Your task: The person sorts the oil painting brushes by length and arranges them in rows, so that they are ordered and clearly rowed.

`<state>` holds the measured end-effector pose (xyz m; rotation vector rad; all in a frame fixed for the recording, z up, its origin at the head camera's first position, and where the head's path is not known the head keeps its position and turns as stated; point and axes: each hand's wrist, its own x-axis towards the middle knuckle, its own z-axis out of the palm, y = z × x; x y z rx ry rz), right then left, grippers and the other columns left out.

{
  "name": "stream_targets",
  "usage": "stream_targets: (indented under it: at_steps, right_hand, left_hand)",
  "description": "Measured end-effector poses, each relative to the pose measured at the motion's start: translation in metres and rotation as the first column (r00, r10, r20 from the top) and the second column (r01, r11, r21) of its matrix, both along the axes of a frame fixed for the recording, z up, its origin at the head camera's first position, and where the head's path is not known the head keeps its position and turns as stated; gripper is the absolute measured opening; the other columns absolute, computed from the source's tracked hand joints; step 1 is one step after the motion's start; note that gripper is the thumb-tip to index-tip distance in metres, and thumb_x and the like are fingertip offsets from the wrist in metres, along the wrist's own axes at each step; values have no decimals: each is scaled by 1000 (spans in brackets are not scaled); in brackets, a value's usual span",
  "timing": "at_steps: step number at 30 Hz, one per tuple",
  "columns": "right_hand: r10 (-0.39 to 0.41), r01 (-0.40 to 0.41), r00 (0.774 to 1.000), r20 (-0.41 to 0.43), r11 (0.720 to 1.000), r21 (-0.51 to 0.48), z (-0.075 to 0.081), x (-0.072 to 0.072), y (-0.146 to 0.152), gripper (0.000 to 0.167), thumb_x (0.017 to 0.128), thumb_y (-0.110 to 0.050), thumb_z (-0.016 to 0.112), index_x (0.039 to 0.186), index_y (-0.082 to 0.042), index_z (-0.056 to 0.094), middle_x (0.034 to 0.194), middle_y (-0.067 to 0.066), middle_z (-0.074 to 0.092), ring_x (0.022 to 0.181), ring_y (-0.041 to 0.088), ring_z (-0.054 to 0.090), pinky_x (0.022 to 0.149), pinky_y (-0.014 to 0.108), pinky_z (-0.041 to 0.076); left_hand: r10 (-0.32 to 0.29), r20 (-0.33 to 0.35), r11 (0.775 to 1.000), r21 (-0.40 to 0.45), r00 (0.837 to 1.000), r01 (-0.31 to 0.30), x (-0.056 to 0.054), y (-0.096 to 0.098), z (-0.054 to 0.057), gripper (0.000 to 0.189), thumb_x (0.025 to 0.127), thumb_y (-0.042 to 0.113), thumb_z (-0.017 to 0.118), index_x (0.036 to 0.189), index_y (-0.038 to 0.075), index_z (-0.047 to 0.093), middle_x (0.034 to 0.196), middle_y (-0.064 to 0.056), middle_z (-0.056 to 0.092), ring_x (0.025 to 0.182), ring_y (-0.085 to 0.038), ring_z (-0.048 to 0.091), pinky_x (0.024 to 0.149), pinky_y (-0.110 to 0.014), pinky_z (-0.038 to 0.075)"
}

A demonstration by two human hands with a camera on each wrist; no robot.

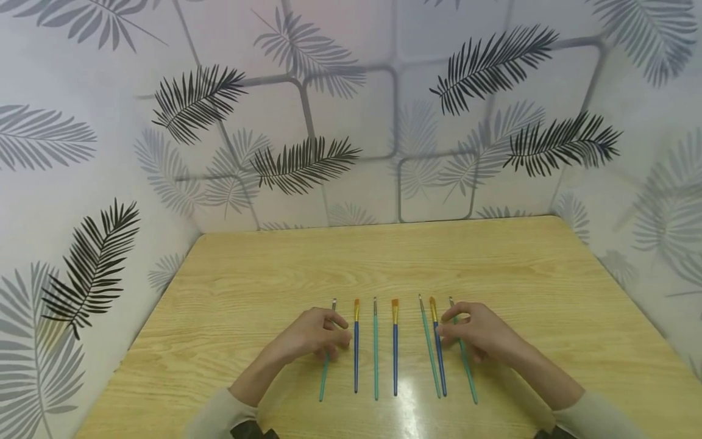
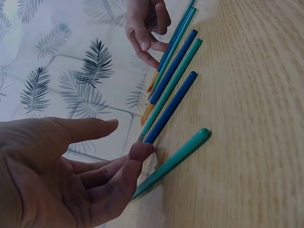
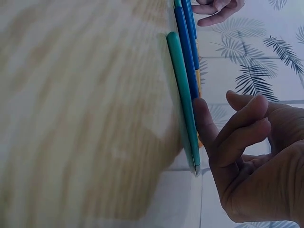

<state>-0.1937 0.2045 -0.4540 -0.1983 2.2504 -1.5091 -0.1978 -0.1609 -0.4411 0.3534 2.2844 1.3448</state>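
Several thin paintbrushes lie side by side on the table, bristles away from me. My left hand (image 1: 320,332) hovers over the leftmost teal paintbrush (image 1: 323,381), hiding its middle; thumb and fingers are spread apart with nothing held. Just right of that hand is a blue paintbrush (image 1: 356,360) with orange bristles. My right hand (image 1: 482,329) is over the rightmost teal paintbrush (image 1: 468,375), fingers loosely bent. One of its fingertips (image 3: 202,107) appears to touch a slanted blue paintbrush (image 1: 440,360). Beside that one lies another teal paintbrush (image 1: 430,353).
A teal paintbrush (image 1: 375,353) and a blue paintbrush (image 1: 395,360) lie between the hands. The wood-grain table (image 1: 263,262) meets a wall (image 1: 362,110) with leaf patterns at its back and sides.
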Motion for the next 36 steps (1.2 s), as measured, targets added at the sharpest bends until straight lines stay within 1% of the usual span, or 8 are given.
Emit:
stream_targets:
  at_steps: [7, 14, 20, 25, 28, 31, 33, 36]
  right_hand:
    - [12, -12, 1000, -18, 999, 31, -3, -1, -2, 50, 97, -25, 74, 130, 7, 56, 92, 12, 78, 36, 5, 42, 37, 20, 34]
    - [17, -13, 999, -45, 996, 86, -1, -4, -4, 47, 96, -26, 75, 127, 6, 58, 88, 10, 78, 35, 7, 46, 37, 20, 34]
    - [22, -14, 998, -61, 993, 118, -1, -5, -6, 41, 96, -24, 74, 121, 5, 60, 84, 9, 78, 35, 7, 48, 37, 20, 36]
    - [29, -17, 997, -78, 988, 153, -1, -7, -7, 33, 96, -24, 74, 112, 2, 62, 81, 8, 78, 34, 8, 50, 37, 19, 36]
    - [22, -7, 996, -82, 983, 183, 0, -7, -10, 28, 95, -23, 76, 106, 0, 63, 77, 7, 77, 34, 8, 50, 37, 19, 35]
    - [16, 3, 996, -87, 977, 213, 0, -8, -13, 24, 94, -21, 77, 100, -1, 63, 73, 6, 75, 33, 7, 50, 36, 19, 36]
    - [15, 8, 995, -95, 973, 232, 0, -8, -15, 22, 93, -20, 77, 96, -3, 63, 71, 6, 74, 33, 7, 50, 36, 19, 36]
    - [23, 6, 994, -111, 968, 251, 0, -10, -16, 22, 92, -19, 78, 92, -4, 63, 68, 5, 72, 33, 7, 49, 36, 18, 36]
  left_hand:
    - [29, -32, 998, -63, 999, -31, 1, 5, -2, 39, 94, 21, 76, 119, -9, 66, 92, -7, 78, 68, -22, 72, 61, -34, 58]
    - [36, -106, 990, -135, 994, -50, 1, 12, -3, 36, 92, 17, 78, 115, -8, 69, 89, -5, 76, 64, -21, 72, 62, -32, 57]
    - [55, -108, 985, -158, 993, -72, 2, 18, -6, 34, 90, 16, 81, 113, -7, 69, 84, -3, 75, 62, -17, 70, 55, -29, 53]
    - [69, -120, 981, -174, 990, -89, 2, 21, -7, 35, 88, 17, 82, 111, -7, 69, 80, -3, 74, 60, -18, 70, 57, -29, 54]
    - [72, -138, 973, -208, 988, -100, 1, 26, -8, 21, 87, 18, 83, 84, 1, 70, 69, -4, 73, 53, -16, 68, 48, -23, 43]
    - [63, -161, 964, -244, 985, -102, -1, 31, -8, 39, 87, 18, 82, 59, 12, 56, 59, -3, 69, 46, -14, 63, 42, -20, 27]
    - [53, -175, 961, -259, 983, -98, -2, 33, -8, 49, 88, 17, 82, 52, 16, 48, 56, -2, 68, 43, -14, 61, 40, -19, 22]
    - [40, -193, 961, -260, 980, -90, -3, 34, -9, 53, 88, 16, 81, 49, 16, 45, 54, -4, 68, 41, -15, 61, 40, -18, 21]
